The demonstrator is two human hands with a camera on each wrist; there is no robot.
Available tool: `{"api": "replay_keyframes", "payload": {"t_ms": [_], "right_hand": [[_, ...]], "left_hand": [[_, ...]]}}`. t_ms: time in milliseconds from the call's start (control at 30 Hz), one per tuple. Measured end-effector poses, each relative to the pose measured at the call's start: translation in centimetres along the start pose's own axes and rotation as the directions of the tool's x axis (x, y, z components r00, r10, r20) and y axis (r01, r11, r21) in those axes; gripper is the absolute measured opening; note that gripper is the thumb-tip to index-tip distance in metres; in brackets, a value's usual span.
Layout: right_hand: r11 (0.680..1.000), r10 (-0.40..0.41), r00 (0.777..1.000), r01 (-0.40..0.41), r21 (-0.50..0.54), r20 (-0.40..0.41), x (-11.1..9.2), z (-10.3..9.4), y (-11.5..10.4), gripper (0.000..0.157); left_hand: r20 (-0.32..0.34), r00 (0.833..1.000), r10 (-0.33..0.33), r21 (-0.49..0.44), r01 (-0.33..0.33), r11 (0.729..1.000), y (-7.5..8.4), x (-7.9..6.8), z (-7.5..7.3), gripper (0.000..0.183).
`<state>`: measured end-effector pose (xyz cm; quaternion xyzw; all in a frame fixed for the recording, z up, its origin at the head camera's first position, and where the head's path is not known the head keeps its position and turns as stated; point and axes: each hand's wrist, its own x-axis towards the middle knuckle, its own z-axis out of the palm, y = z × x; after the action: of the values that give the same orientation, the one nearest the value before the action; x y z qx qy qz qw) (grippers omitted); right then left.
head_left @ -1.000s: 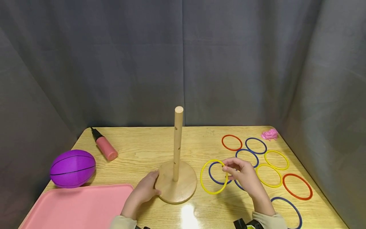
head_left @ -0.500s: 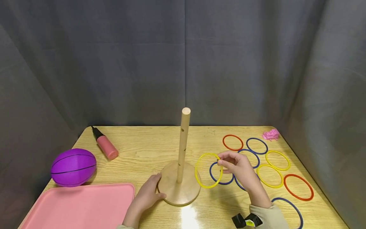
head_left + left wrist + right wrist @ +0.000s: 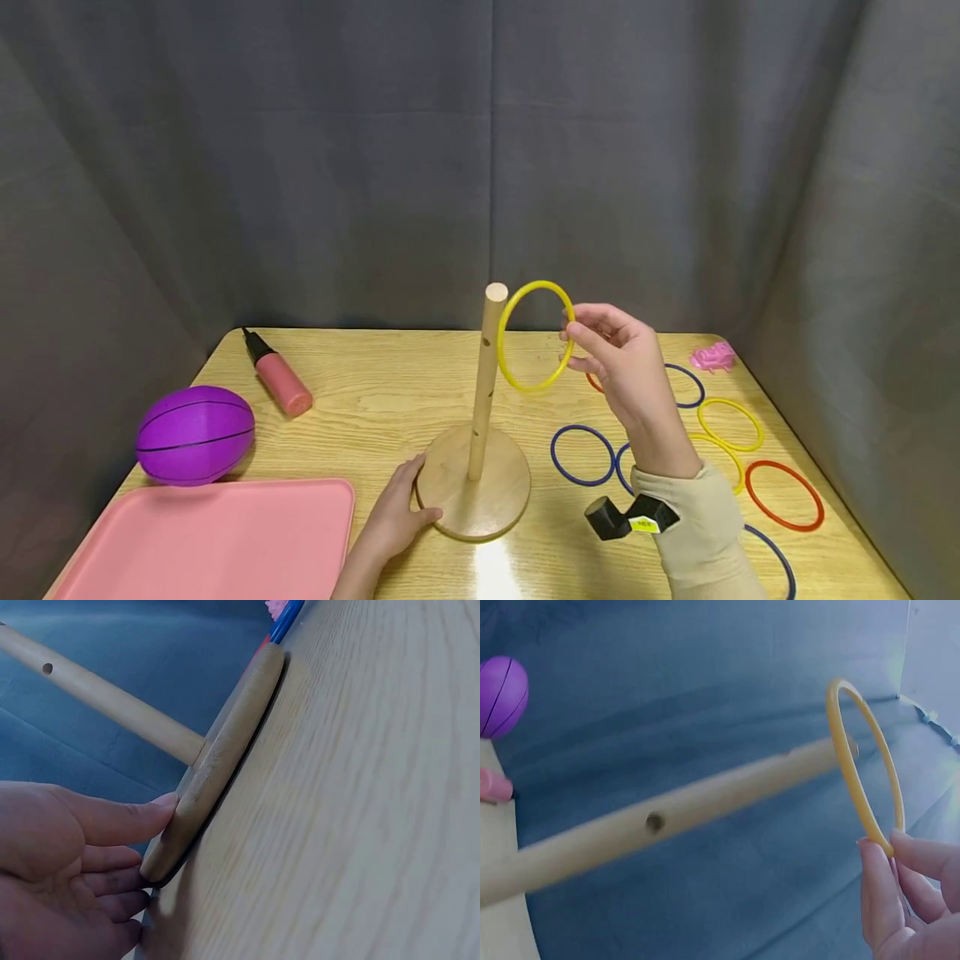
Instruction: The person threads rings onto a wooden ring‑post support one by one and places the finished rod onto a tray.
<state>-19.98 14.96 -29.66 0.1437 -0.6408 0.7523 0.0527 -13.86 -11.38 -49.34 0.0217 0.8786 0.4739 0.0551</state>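
A wooden peg (image 3: 487,358) stands upright on a round wooden base (image 3: 480,508) in the middle of the table. My left hand (image 3: 393,512) grips the base's left edge; in the left wrist view its thumb (image 3: 146,820) lies on the rim and the fingers are beside the edge. Between thumb and fingers my right hand (image 3: 618,354) pinches a yellow ring (image 3: 536,388), raised just right of the peg's upper part. The ring stands nearly on edge. In the right wrist view the ring (image 3: 847,761) overlaps the peg's tip.
Blue rings (image 3: 582,480), yellow rings (image 3: 731,401) and red rings (image 3: 783,463) lie on the right, partly behind the right arm. A pink pig toy (image 3: 712,356) is at the back right. Leftward are a pink tray (image 3: 217,542), a purple ball (image 3: 197,435) and a pink hand pump (image 3: 281,379).
My right hand has lifted the yellow ring from low over the table up to near the peg's top, moving slightly left. The left hand stays at the base.
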Motion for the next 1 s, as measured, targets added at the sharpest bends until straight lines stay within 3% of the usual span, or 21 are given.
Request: {"api": "replay_keyframes", "payload": {"t_ms": [267, 800, 1000], "right_hand": [[0.997, 0.013, 0.998, -0.007, 0.078, -0.069, 1.3, 2.1, -0.5, 0.010], [0.995, 0.088, 0.993, -0.084, 0.053, -0.078, 0.9, 2.1, 1.0, 0.012], [0.991, 0.131, 0.987, -0.128, 0.035, -0.093, 0.7, 1.9, 1.7, 0.019]], "left_hand": [[-0.014, 1.000, 0.014, 0.028, -0.013, 1.000, 0.0, -0.1, 0.3, 0.080], [0.045, 0.990, 0.133, 0.048, -0.135, 0.990, -1.0, 0.5, -0.2, 0.091], [0.059, 0.994, 0.089, 0.013, -0.090, 0.996, -0.7, 0.3, 0.0, 0.101]]}}
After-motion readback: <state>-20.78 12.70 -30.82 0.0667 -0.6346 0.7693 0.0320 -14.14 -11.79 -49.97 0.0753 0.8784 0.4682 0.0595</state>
